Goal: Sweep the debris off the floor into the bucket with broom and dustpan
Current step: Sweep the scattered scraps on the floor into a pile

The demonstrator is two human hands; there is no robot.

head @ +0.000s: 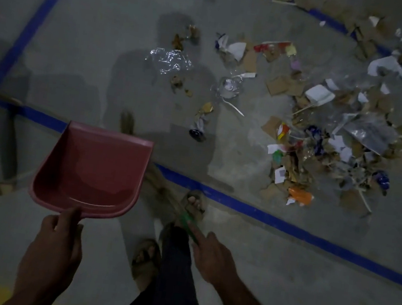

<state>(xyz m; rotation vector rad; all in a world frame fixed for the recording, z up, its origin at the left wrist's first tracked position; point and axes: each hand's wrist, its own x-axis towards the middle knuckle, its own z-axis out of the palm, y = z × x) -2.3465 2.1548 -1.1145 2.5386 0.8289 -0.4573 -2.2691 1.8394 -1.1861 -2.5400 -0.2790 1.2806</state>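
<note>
Debris [325, 133] lay scattered on the grey concrete floor [280, 278], mostly to the person's right front: torn cardboard, white paper scraps, clear plastic film and a few coloured wrappers, thickest in one heap beyond the blue tape line [275, 222]. Smaller bits trailed off to the left of the heap, among them a crumpled sheet of shiny film [169, 61] and a dark little wrapper [197, 134].

The left hand [59, 243] gripped the handle of a pink dustpan [92, 171], fingers curled round it and thumb laid along the top. The pan was held up off the floor, mouth pointing away from the person, and it had nothing in it.

The right hand [212, 256] was wrapped round the green handle of the broom [164, 193], forefinger stretched along the shaft. The broom slanted forward and to the left, passing behind the dustpan, with its brown bristle tip showing just past the pan's far edge. The picture was dim and the broom blurred.

Two sandalled feet [147, 260] stood between the hands, one on the tape line. I saw no bucket from where the view fell.
</note>
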